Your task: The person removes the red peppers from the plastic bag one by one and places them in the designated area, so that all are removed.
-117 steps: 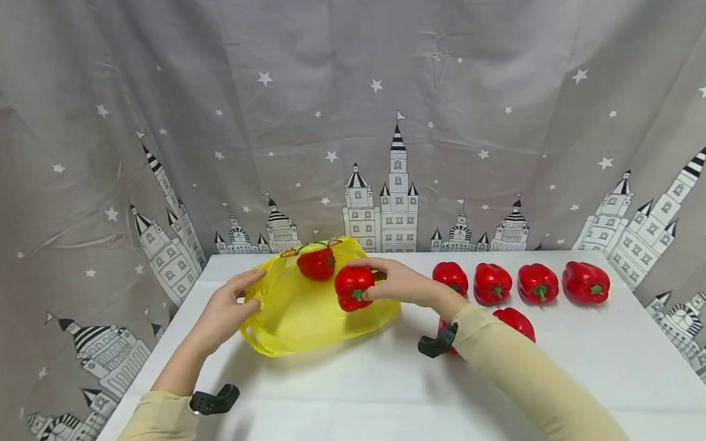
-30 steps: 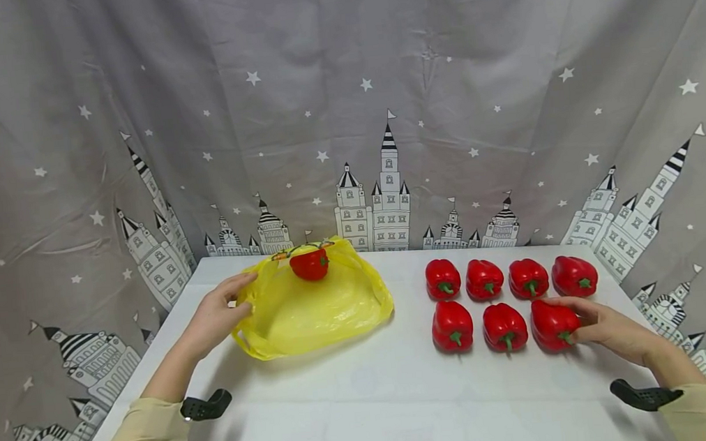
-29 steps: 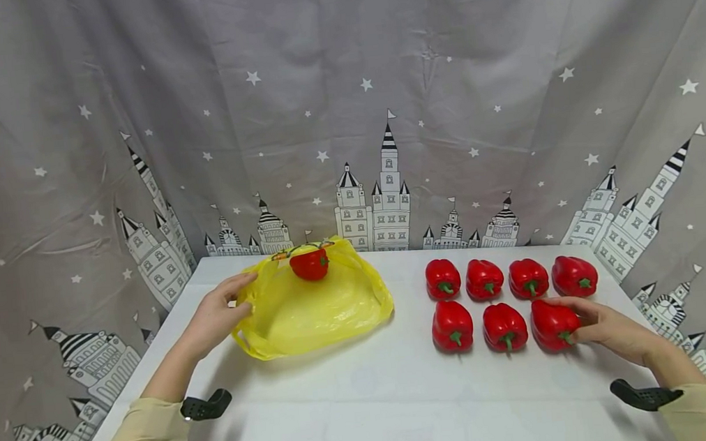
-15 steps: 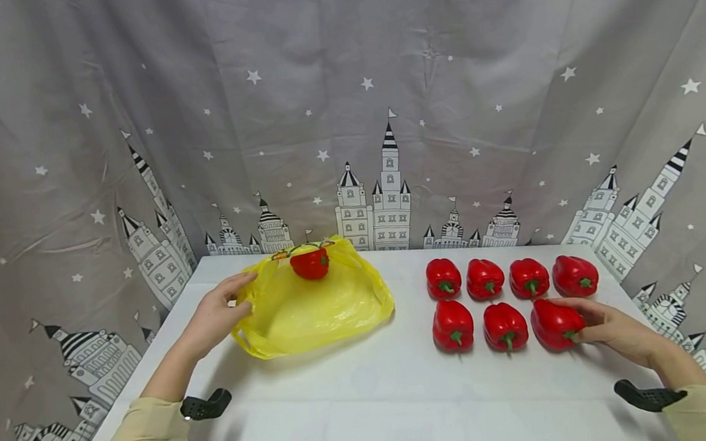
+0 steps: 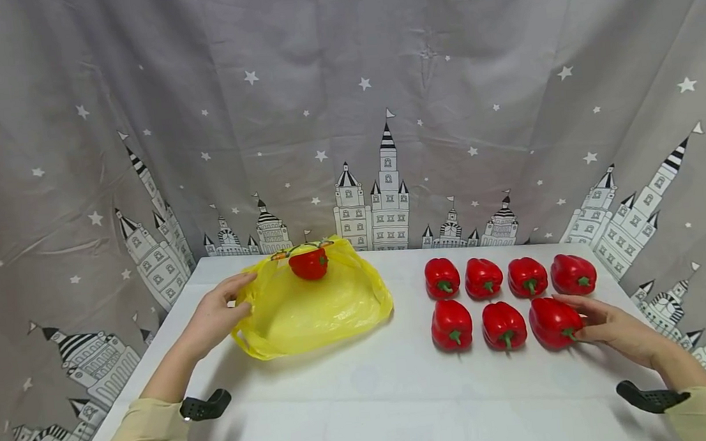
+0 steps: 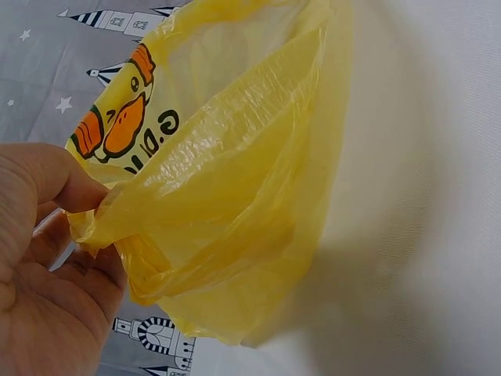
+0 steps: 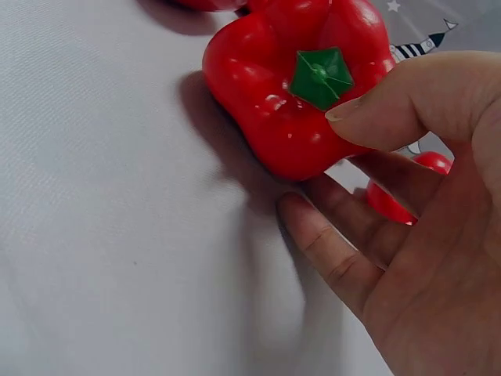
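Right hand (image 5: 615,330) is on the near right of the white table (image 5: 370,415), fingers curled round the red pepper (image 5: 554,323) at the right end of the near row. In the right wrist view the thumb lies across the pepper (image 7: 301,86) just beside its green stem (image 7: 321,76), and the fingers (image 7: 329,243) reach under its near side against the tabletop. The pepper sits on the table, held between thumb and fingers, with the palm to its right.

Over on the left, the left hand (image 5: 213,319) pinches the left rim of the yellow plastic bag (image 5: 313,308). The left wrist view shows the thumb and fingers (image 6: 55,258) closed on a gathered fold of the bag (image 6: 227,172), with an orange duck print on the plastic. The bag lies open and slumped on the table, and one more red pepper (image 5: 309,263) rests at its far edge.

Two other peppers (image 5: 479,325) stand in the near row to the left of the held one. A far row of four peppers (image 5: 509,277) sits just behind them. Behind the table hangs a grey curtain (image 5: 343,109) with stars and castles.
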`<state>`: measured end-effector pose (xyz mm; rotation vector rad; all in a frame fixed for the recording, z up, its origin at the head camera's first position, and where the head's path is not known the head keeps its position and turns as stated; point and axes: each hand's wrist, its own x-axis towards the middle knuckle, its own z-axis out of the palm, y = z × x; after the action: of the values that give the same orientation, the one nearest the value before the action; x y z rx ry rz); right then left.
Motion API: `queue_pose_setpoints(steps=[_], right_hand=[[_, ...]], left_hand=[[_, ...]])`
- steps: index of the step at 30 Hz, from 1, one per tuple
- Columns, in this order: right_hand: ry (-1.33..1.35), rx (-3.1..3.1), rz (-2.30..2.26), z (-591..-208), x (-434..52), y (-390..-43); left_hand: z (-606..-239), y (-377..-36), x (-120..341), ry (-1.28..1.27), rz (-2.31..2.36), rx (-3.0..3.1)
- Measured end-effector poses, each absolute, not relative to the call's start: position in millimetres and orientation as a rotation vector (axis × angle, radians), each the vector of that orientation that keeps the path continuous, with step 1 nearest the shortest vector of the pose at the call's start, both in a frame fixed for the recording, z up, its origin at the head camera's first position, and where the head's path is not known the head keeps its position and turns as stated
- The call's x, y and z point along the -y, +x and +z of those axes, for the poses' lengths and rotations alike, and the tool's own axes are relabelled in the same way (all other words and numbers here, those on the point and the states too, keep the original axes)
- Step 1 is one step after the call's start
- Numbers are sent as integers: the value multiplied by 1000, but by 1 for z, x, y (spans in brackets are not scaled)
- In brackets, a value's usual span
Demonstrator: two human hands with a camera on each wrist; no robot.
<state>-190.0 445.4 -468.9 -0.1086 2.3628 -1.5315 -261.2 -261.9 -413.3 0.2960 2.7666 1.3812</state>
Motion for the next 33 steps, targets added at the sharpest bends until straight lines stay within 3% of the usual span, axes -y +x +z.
queue_pose_setpoints(steps=[17,24,33], right_hand=[[-332,-2695,-1502,-433,-453,-170],[-448,-2750,-1470,-392,-403,-176],[-774,-2568,-1483,-361,-300,-194]], left_hand=[[-410,-261,261,308,1366,-2790],[-410,-262,260,302,1368,-2792],[-408,-262,255,276,1379,-2777]])
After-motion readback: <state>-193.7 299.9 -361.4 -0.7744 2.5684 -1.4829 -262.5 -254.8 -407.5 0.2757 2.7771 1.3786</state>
